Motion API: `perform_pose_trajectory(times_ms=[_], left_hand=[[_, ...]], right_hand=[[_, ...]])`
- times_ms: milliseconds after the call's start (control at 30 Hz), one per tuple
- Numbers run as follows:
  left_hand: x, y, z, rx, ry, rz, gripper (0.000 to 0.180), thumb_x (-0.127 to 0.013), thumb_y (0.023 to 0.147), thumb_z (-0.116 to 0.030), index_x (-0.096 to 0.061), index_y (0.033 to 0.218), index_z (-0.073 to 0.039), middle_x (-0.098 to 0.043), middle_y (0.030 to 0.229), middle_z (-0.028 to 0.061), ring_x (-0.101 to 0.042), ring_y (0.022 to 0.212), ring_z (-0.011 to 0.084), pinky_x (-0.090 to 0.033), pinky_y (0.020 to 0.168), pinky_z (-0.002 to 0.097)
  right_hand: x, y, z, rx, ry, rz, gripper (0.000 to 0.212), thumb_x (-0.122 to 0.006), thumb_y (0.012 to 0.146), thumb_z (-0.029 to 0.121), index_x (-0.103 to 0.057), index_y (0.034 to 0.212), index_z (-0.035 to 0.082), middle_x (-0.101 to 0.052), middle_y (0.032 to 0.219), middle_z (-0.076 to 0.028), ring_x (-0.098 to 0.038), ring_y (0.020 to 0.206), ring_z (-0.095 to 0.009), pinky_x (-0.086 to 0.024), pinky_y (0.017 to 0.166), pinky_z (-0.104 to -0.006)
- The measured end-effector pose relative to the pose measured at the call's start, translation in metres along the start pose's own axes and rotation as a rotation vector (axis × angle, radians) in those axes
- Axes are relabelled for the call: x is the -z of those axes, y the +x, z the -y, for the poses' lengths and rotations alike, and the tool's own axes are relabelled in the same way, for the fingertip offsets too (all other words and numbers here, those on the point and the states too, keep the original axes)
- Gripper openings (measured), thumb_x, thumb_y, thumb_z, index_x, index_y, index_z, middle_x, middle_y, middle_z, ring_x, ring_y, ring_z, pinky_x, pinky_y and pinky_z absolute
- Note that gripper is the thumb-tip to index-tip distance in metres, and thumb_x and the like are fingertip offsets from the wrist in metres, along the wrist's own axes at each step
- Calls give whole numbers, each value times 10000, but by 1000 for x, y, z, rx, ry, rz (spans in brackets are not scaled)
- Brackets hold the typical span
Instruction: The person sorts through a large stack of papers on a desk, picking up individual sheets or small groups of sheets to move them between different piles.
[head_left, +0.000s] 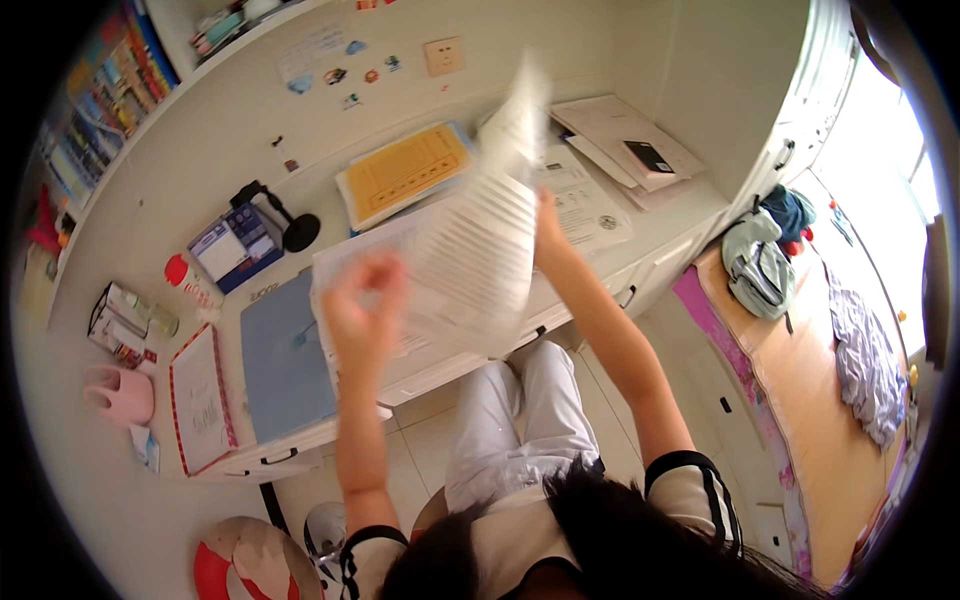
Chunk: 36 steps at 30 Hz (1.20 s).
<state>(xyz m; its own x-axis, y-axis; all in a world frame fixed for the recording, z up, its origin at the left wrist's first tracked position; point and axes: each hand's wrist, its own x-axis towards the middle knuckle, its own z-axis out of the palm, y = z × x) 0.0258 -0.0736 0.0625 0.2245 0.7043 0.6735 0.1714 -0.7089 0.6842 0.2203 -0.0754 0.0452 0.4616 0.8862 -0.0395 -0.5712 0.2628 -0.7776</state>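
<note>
my right hand [546,228] closed on paper [475,250]; left hand [366,298] half-curled beside it, can't tell hold; uneven pull might tear.

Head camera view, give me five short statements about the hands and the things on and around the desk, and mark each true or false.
1. The right hand holds the printed paper. True.
2. The yellow booklet lies left of the blue-grey folder. False: it lies to the right, farther back.
3. The red-capped bottle stands right of the black stand. False: it stands to the left.
4. The pink holder is left of the red-edged board. True.
5. The grey-green backpack hangs from the wall. False: it rests on the tan surface at the right.
</note>
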Motion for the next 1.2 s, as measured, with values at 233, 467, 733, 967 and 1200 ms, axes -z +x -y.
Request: perform_pose_trajectory(times_ms=[233, 467, 733, 967, 1200], left_hand=[[63, 92, 186, 264, 419, 332, 165, -580, 659, -112, -606, 810, -51, -603, 729, 76, -570, 649, 165, -429, 591, 264], [26, 71, 223, 420, 719, 506, 144, -594, 636, -47, -603, 780, -45, -602, 760, 66, -566, 703, 168, -433, 624, 271], [-179, 34, 132, 470, -263, 588, 577, -613, 669, -229, -365, 1133, 11, -415, 1113, 168, -371, 1066, 235, -322, 863, 335], [-250, -16, 117, 649, -168, 600, 769, -612, 628, -198, -174, 1212, 44, -162, 1264, 222, -202, 1169, 295, -210, 945, 326], [-244, -31, 125, 664, -437, 330, 693, -556, 677, -109, -148, 1212, 58, -215, 1225, 237, -247, 1148, 275, -234, 935, 338]], right_hand=[[56, 26, -51, 63, -557, 138, 154, -528, 722, 117, -523, 671, -28, -559, 579, -80, -504, 437, -115, -376, 408, -219], [82, 22, -59, -36, -1017, 195, 190, -596, 680, 146, -526, 612, -18, -524, 488, -66, -429, 346, -99, -341, 359, -207], [202, 59, 2, 674, -1599, -455, 486, -683, 542, 204, -484, 926, -17, -451, 979, -173, -401, 931, -313, -333, 811, -349], [226, 45, 11, 315, -1503, -487, 469, -696, 539, 255, -505, 861, -28, -474, 918, -173, -438, 890, -290, -370, 763, -333], [212, 34, 20, 272, -1141, -407, 281, -621, 656, 161, -512, 809, -47, -560, 704, -121, -552, 605, -199, -440, 522, -265]])
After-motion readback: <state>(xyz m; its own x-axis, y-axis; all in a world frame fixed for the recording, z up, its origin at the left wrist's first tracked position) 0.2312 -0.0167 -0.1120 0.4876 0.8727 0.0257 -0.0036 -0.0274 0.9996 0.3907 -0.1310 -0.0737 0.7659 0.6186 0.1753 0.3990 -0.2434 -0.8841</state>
